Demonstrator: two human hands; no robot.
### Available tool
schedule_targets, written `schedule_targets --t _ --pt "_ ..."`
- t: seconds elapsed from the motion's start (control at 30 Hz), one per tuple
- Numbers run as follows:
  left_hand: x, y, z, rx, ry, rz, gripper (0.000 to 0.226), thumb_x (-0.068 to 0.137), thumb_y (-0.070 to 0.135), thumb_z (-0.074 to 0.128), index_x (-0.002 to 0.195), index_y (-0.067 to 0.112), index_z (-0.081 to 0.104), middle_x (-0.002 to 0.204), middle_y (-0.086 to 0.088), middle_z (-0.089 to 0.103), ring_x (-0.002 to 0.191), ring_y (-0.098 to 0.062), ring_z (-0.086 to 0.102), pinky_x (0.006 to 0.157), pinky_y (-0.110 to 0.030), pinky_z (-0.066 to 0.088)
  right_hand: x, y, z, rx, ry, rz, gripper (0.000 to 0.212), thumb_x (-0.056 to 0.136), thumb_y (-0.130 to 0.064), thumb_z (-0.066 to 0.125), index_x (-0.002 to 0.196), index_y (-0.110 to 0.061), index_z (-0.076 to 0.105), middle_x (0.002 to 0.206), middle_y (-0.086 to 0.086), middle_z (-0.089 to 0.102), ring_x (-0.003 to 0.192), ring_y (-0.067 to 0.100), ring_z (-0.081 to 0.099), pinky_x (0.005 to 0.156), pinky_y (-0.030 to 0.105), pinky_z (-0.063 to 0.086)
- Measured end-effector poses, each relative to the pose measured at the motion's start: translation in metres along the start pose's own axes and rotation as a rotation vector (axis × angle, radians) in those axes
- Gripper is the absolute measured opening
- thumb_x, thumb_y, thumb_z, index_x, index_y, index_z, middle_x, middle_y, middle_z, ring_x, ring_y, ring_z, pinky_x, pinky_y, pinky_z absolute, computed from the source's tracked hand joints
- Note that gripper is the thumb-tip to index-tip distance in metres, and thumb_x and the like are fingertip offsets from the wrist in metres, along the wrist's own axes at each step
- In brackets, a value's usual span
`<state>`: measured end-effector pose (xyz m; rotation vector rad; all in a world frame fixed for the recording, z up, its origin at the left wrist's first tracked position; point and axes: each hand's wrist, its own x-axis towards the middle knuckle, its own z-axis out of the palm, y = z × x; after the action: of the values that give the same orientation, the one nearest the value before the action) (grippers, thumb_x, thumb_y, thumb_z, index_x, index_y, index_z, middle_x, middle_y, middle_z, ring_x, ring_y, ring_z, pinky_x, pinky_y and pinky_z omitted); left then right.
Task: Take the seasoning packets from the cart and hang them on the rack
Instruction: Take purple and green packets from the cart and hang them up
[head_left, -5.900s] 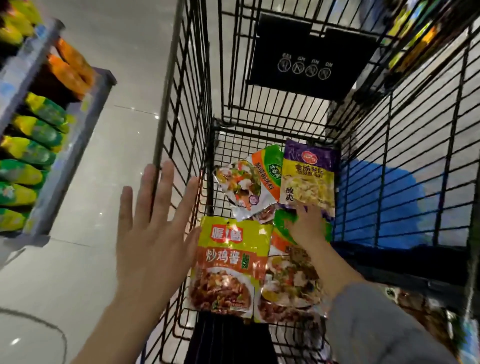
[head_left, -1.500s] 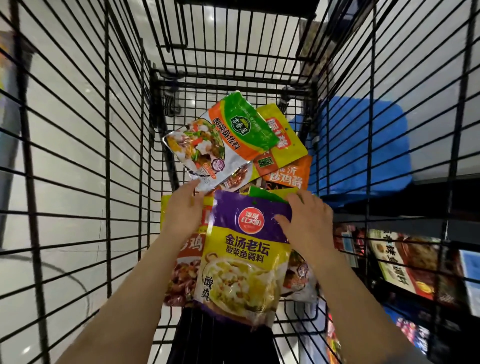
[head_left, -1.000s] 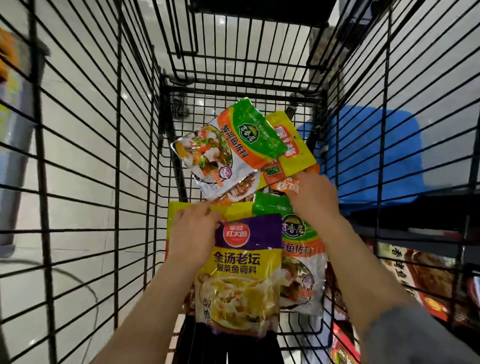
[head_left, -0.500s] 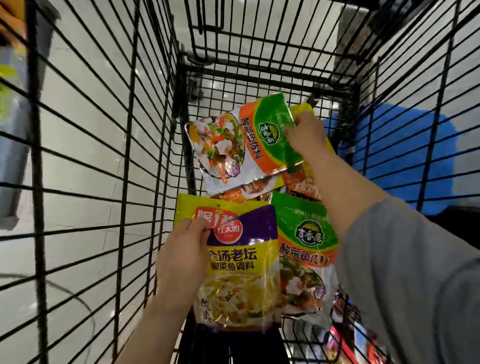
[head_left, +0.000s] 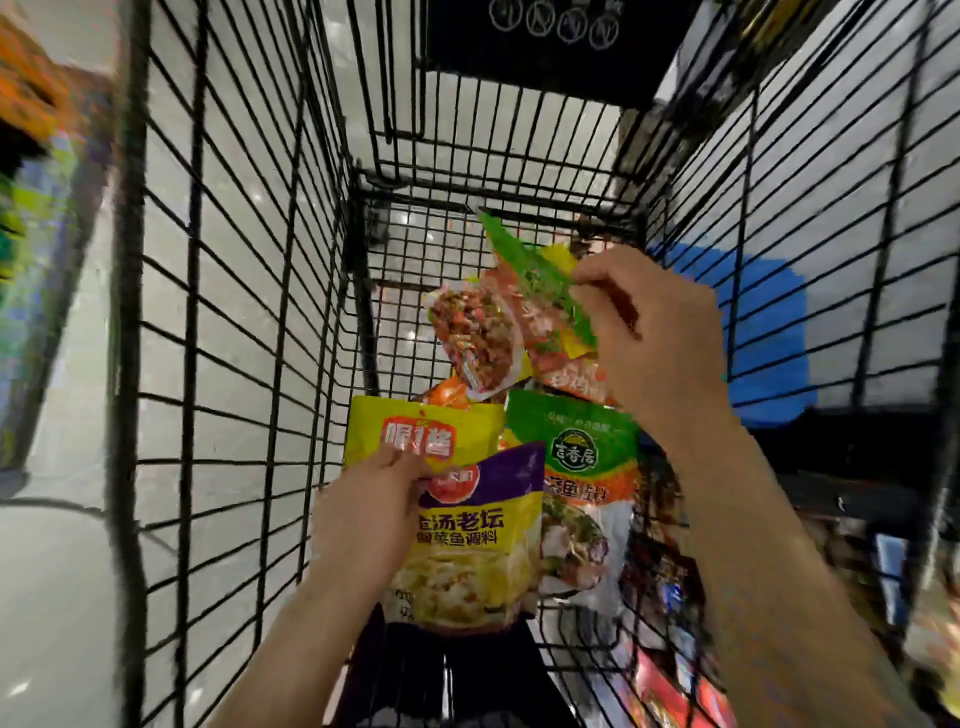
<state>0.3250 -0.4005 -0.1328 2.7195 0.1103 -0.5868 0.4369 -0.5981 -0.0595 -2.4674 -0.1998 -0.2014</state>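
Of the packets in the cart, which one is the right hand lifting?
The green-topped packet, pinched by the right hand and tilted above the pile at the cart's far end; the other packets lie flat or sit in the left hand.

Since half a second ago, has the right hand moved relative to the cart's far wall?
Yes. The right hand, pinching the green-topped packet, has lifted it up off the pile, away from the cart floor.

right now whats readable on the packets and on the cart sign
"金汤老坛" and "酸菜鱼调料": purple and yellow packet held by the left hand.
"吉香居": green packet lying in the cart.
Yellow packet: red label too blurred.
Packet in the right hand: blurred.
Black sign: round icons only.
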Motion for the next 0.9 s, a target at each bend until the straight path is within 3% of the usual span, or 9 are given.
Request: schedule_targets --t 0.07,0.13,0.23,0.3,0.47,0.57,0.67,0.8,0.9 --pt "-0.007 0.002 -0.009 0.017 0.009 0.073 0.020 0.088 0.022 0.063 0.104 0.031 0.070 0.098 0.001 0.066 0.086 -0.029 0.065 0.060 -0.032 0.045 -0.017 -0.006 -0.032 -0.044 0.007 -0.002 0.014 0.092 -0.020 0.057 0.098 -0.015 0.069 0.072 -0.009 0.059 0.055 0.000 0.049 0.054 0.012 0.037" --pt "-0.019 0.003 -0.017 0.025 0.022 0.145 0.017 0.080 0.017 0.071 0.092 0.029 0.073 0.085 -0.002 0.068 0.076 -0.032 0.065 0.054 -0.031 0.045 -0.032 -0.011 -0.060 -0.054 -0.020 0.033 0.014 0.091 -0.020 0.057 0.097 -0.015 0.069 0.072 -0.005 0.062 0.059 0.005 0.051 0.054 0.015 0.039" --pt "-0.041 -0.001 -0.027 0.085 -0.018 0.192 0.020 0.088 0.026 0.060 0.101 0.038 0.069 0.094 0.002 0.069 0.087 -0.027 0.064 0.061 -0.035 0.051 -0.062 -0.018 -0.089 -0.067 -0.153 0.073 0.011 0.089 -0.017 0.061 0.097 -0.016 0.069 0.077 -0.004 0.066 0.066 0.007 0.055 0.060 0.020 0.042" --pt "-0.060 -0.009 -0.035 0.054 -0.005 0.281 0.020 0.084 0.033 0.056 0.094 0.044 0.069 0.087 0.008 0.071 0.076 -0.022 0.067 0.053 -0.032 0.051 -0.087 -0.022 -0.099 -0.047 -0.247 0.086 0.009 0.087 -0.015 0.063 0.094 -0.019 0.068 0.076 -0.006 0.066 0.068 0.010 0.057 0.060 0.019 0.043" --pt "-0.087 -0.015 -0.051 0.133 0.046 0.394 0.023 0.063 0.021 0.079 0.078 0.038 0.073 0.069 0.009 0.070 0.054 -0.021 0.064 0.040 -0.024 0.042 -0.109 -0.020 -0.096 0.061 -0.496 0.268 0.014 0.087 -0.015 0.065 0.086 -0.028 0.061 0.073 -0.011 0.064 0.063 0.012 0.056 0.056 0.023 0.042" --pt "-0.057 -0.009 -0.047 0.278 0.111 0.355 0.014 0.060 0.015 0.071 0.068 0.027 0.072 0.058 0.004 0.063 0.049 -0.024 0.060 0.041 -0.023 0.036 -0.089 0.006 -0.052 -0.305 -0.699 0.320 0.008 0.093 -0.024 0.057 0.097 -0.028 0.061 0.088 -0.013 0.059 0.082 0.014 0.056 0.066 0.024 0.039" --pt "-0.018 0.003 -0.038 0.428 0.083 0.213 0.012 0.078 0.017 0.063 0.085 0.024 0.069 0.073 0.002 0.065 0.070 -0.025 0.063 0.055 -0.028 0.031 -0.078 0.041 0.005 -0.589 -0.814 0.262 0.019 0.094 -0.018 0.048 0.108 -0.024 0.060 0.105 0.001 0.061 0.097 0.023 0.058 0.070 0.031 0.038" --pt "0.033 0.010 -0.007 0.472 0.028 0.135 0.022 0.089 0.025 0.050 0.109 0.027 0.059 0.102 0.002 0.065 0.100 -0.022 0.061 0.076 -0.032 0.040 -0.068 0.082 0.054 -0.556 -0.771 0.335 0.020 0.091 -0.010 0.047 0.108 -0.014 0.058 0.110 0.009 0.056 0.099 0.029 0.057 0.071 0.036 0.043" --pt "0.066 0.008 0.015 0.357 -0.014 0.121 0.039 0.090 0.027 0.054 0.128 0.027 0.048 0.121 -0.001 0.059 0.117 -0.025 0.051 0.086 -0.038 0.042 -0.059 0.103 0.074 -0.526 -0.811 0.345 0.023 0.090 -0.012 0.051 0.113 -0.011 0.053 0.123 0.011 0.047 0.110 0.031 0.049 0.084 0.041 0.047"
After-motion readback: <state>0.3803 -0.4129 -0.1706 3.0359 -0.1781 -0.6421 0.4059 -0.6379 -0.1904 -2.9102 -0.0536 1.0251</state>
